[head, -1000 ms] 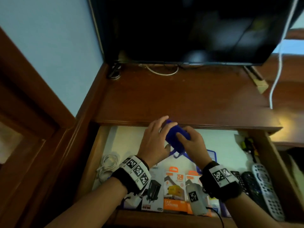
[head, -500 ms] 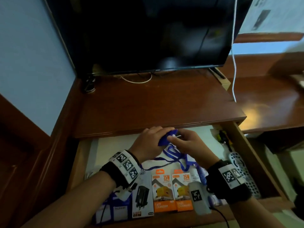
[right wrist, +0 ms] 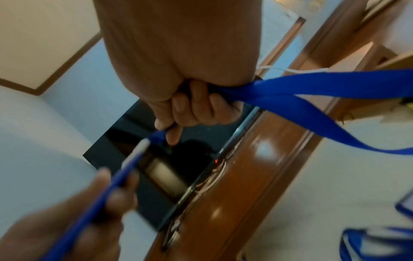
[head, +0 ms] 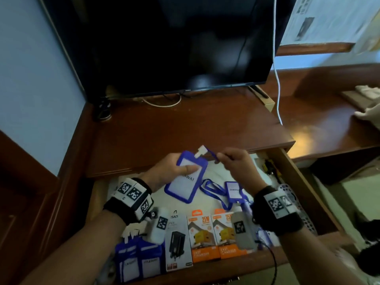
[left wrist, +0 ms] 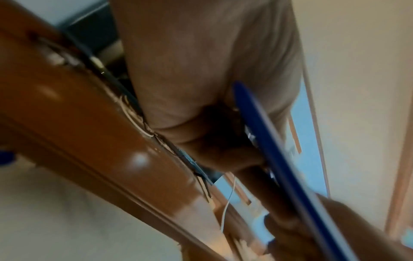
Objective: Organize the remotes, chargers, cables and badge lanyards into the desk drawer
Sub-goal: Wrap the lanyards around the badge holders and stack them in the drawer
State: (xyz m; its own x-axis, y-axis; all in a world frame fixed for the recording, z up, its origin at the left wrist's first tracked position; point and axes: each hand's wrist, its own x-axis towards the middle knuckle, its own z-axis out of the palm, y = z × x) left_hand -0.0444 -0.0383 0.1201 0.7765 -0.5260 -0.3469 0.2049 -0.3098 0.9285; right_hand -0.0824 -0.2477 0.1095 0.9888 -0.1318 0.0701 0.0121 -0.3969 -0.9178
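A blue badge holder (head: 184, 176) with a white card is held above the open drawer (head: 308, 194), gripped by my left hand (head: 170, 171) with the thumb across its face. In the left wrist view the holder (left wrist: 274, 146) shows edge-on. My right hand (head: 234, 163) pinches the blue lanyard strap (head: 211, 154) just past the white clip (head: 200, 151). The strap (right wrist: 312, 98) trails from the fist in the right wrist view. A second badge with lanyard (head: 234, 189) lies in the drawer.
Charger boxes (head: 202, 239) and more badge holders (head: 139, 262) line the drawer front. Remotes (head: 292, 202) lie at the drawer's right side. A dark TV (head: 174, 44) stands on the wooden desk (head: 185, 128), with a white cable (head: 276, 79) hanging at its right.
The bunched blue bundle has come apart: my left hand now holds the badge holder flat and raised, and my right hand has pulled the strap out to the right. The head view shifted.
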